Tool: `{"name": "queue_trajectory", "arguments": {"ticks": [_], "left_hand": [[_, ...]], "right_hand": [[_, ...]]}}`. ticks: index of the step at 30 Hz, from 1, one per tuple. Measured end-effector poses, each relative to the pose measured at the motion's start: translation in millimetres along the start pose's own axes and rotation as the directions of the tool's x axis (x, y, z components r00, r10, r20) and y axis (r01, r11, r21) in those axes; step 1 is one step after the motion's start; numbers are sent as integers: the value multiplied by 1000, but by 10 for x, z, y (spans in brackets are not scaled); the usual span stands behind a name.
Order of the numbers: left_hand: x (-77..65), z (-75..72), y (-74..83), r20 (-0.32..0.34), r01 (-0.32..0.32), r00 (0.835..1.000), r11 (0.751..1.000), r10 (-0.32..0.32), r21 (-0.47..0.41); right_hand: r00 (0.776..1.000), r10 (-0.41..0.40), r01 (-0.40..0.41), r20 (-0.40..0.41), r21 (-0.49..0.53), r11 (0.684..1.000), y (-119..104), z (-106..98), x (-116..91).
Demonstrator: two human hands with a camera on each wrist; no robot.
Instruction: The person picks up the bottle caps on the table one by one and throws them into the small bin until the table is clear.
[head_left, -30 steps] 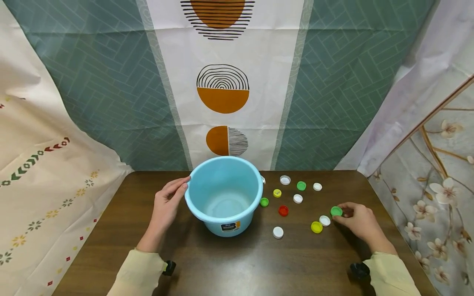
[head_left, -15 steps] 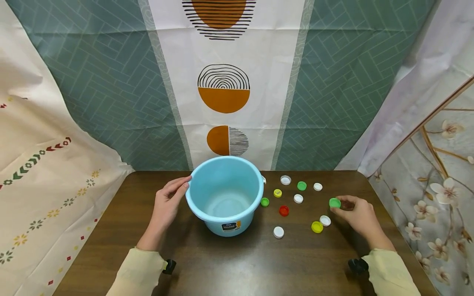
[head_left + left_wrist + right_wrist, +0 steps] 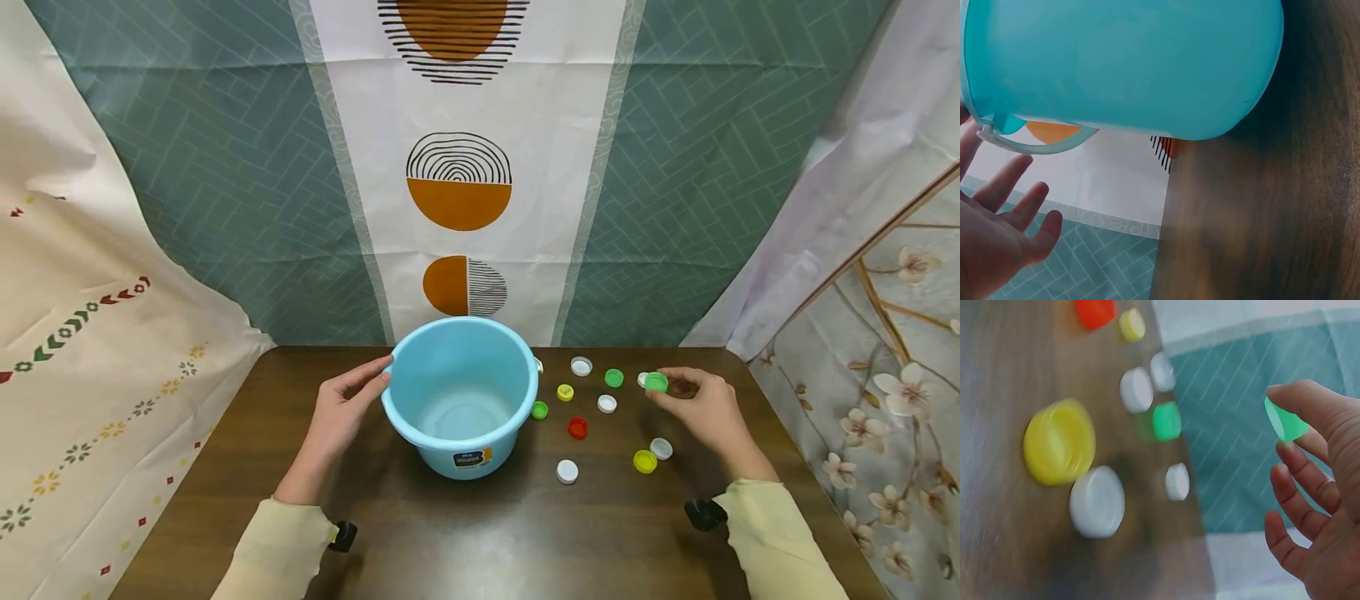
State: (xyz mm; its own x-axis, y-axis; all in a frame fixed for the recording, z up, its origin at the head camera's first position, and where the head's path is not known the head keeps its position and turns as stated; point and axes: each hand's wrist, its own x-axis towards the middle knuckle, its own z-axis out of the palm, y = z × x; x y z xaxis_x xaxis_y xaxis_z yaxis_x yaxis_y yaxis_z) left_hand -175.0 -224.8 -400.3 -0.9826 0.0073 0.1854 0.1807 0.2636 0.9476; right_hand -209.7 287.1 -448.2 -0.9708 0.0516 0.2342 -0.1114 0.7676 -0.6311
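Note:
A light blue bucket (image 3: pixel 461 408) stands on the table, a label on its front. My left hand (image 3: pixel 347 417) holds its left rim with thumb and index fingertips; in the left wrist view the other fingers (image 3: pixel 1030 206) spread loosely below the bucket's curved handle (image 3: pixel 1054 147). Off to the right, my right hand (image 3: pixel 705 412) pinches a green bottle cap (image 3: pixel 656 382) between thumb and index finger, raised above the table. In the head view this cap overlaps a small white cap (image 3: pixel 642 379). The right wrist view shows the green cap (image 3: pixel 1288 422) tilted, the remaining fingers partly curled.
Several loose caps lie right of the bucket, among them a red cap (image 3: pixel 577 428), a yellow cap (image 3: pixel 645 462) touching a white cap (image 3: pixel 662 449), and another green cap (image 3: pixel 613 378). A patterned curtain (image 3: pixel 667 208) hangs behind the dark wooden table (image 3: pixel 480 550).
My right hand has lifted the green cap off the table area beside the white cap and carried it back and left. The left hand stays at the bucket rim.

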Motion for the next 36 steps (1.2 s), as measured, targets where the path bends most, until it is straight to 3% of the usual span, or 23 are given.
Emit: {"name": "queue_trajectory", "arguments": {"ticks": [9,13,23,36], "left_hand": [[89,11,-250,29,-57,998,998,57,-8],[93,34,-265,23,-72,997,997,73,-23],[78,47,-271,-22,-39,999,999,39,-25],[77,45,-273,-13,-14,1000,1000,14,-10]], "right_hand": [[997,-71,71,5,99,993,-514,70,139],[996,-85,82,11,138,987,-734,95,193],[982,-179,161,65,219,962,-1385,180,362],[934,-315,252,167,316,915,-1989,587,444]]}}
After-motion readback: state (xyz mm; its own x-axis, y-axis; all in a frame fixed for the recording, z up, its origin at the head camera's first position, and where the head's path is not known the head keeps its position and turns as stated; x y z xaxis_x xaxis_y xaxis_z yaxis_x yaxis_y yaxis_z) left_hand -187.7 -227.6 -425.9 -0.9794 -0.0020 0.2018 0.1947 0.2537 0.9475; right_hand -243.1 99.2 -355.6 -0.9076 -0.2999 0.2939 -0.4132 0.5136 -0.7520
